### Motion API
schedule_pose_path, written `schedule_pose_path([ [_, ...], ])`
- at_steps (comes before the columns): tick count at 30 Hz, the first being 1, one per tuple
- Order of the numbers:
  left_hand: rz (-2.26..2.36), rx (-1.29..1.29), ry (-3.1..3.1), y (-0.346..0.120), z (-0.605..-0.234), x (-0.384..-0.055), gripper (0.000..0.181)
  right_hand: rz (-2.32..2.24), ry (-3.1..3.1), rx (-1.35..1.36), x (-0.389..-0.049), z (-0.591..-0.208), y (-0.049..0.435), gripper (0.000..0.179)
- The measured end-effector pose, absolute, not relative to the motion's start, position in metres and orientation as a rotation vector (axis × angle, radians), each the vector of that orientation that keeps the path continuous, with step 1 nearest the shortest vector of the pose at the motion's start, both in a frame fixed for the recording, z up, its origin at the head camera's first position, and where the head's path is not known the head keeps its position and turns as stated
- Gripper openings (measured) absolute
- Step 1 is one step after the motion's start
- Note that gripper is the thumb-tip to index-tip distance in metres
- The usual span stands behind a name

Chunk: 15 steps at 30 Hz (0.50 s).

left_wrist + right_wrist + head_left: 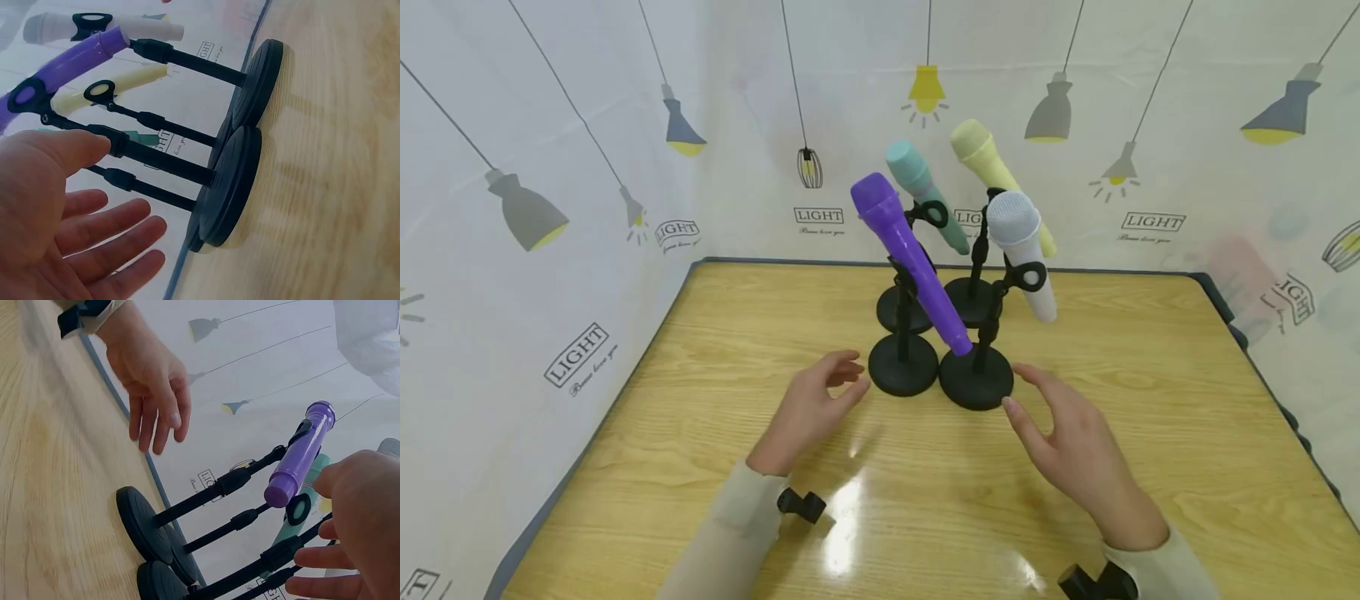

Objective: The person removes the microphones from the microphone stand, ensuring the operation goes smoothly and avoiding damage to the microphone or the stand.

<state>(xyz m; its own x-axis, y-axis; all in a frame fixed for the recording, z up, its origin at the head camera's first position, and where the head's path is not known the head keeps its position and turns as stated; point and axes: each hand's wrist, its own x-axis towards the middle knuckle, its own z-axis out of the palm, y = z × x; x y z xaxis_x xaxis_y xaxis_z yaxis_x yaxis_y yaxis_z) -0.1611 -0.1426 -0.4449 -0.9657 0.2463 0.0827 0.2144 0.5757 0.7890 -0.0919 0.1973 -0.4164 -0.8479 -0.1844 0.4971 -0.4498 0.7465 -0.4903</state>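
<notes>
Four microphones (1024, 250) sit in four black stands (903, 365), one to each, on one wooden table (1150, 375); the purple microphone (916, 262) serves as the landmark here. Going left to right, the left hand (808, 408) comes first, low and to the left of the purple microphone, near the round base of its stand; its fingers are loosely bent, thumb well apart, holding nothing. The purple microphone itself is glossy, with a faceted head at upper left and a slim body slanting down to the right through its clip. Just behind it and to its right leans the teal microphone (917, 179), matte-looking and likewise head up. To its right is the white microphone (1015, 221), with a textured, rounded head, and behind that, the pale yellow microphone (992, 167). Last comes the right hand (1078, 442), below and right of the purple microphone, thumb and fingers parted and empty; whether its fingertips touch the nearest base, I cannot tell.
</notes>
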Motion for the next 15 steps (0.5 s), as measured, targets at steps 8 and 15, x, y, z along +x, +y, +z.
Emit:
schedule_pose_path([
  [8, 1.637, 0.340, 2.550, -0.126, -0.461, -0.189, 0.059, 0.968, -2.487, 0.499, -0.096, -0.414, 0.191, 0.037],
  [15, 1.773, 0.319, 2.447, -0.106, -0.466, -0.210, 0.060, 0.997, -2.487, 0.508, -0.098, -0.414, 0.186, 0.036],
])
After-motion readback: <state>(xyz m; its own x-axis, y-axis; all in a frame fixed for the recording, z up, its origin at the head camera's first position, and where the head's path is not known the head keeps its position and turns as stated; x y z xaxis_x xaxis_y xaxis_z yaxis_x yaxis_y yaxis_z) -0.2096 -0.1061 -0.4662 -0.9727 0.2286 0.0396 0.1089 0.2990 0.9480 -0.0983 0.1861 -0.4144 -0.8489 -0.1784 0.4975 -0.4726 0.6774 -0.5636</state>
